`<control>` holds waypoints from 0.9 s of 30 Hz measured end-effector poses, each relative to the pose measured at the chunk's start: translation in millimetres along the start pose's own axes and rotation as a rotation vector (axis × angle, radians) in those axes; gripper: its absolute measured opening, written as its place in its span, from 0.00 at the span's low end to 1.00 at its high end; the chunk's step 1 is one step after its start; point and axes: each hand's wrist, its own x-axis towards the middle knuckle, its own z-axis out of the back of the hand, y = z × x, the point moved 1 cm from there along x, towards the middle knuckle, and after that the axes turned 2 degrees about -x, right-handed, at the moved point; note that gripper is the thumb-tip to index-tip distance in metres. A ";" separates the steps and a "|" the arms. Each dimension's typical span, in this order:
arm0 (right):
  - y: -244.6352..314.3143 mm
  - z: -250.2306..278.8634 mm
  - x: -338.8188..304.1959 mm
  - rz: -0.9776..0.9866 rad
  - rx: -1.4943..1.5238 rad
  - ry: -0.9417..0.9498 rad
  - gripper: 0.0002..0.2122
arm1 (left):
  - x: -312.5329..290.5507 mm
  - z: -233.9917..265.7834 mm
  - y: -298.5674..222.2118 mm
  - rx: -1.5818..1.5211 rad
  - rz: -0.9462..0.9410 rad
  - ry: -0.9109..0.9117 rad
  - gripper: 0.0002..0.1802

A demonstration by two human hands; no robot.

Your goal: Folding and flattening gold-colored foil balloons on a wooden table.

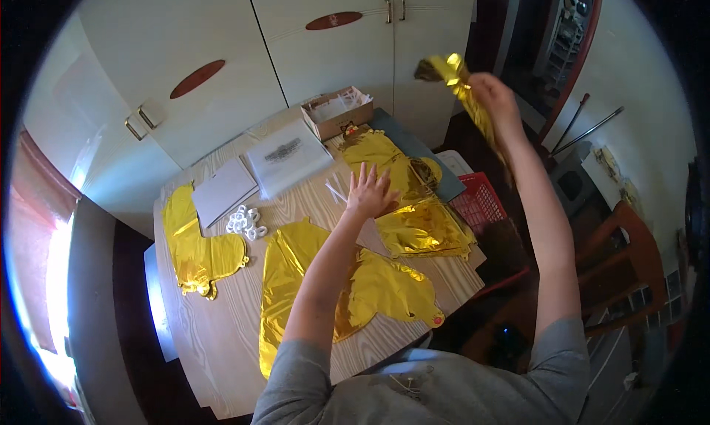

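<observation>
High at the right, my right hand (495,103) is closed around a crumpled gold foil balloon (458,85), lifted off the table and hanging down beside my forearm. My left hand (372,194) has its fingers spread, at the edge of a pile of flat gold foil balloons (425,229); whether it touches them I cannot tell. Below my left forearm lies a large deflated foil balloon (392,284), partly hidden by the arm. Another flat gold balloon (181,229) lies at the table's left side. Thin white strips (335,189) lie just left of my hand.
White ribbon rolls (245,223), white cards (223,188) and a clear plastic bag (287,159) are on the wooden table (222,344). A cardboard box (339,114) stands at the back. Right of the table are a red basket (481,199) and a wooden chair (629,255).
</observation>
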 end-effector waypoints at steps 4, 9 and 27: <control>56.5 -22.9 -99.5 0.170 -0.162 0.234 0.06 | -24.7 47.5 7.2 -0.530 0.151 -0.173 0.30; 89.0 -71.2 -224.5 0.764 -0.048 0.422 0.04 | -128.2 104.4 10.3 -2.002 0.578 0.205 0.33; 79.1 -176.7 -347.8 0.755 -0.038 0.758 0.06 | -272.3 144.8 10.5 -0.151 0.286 -0.511 0.31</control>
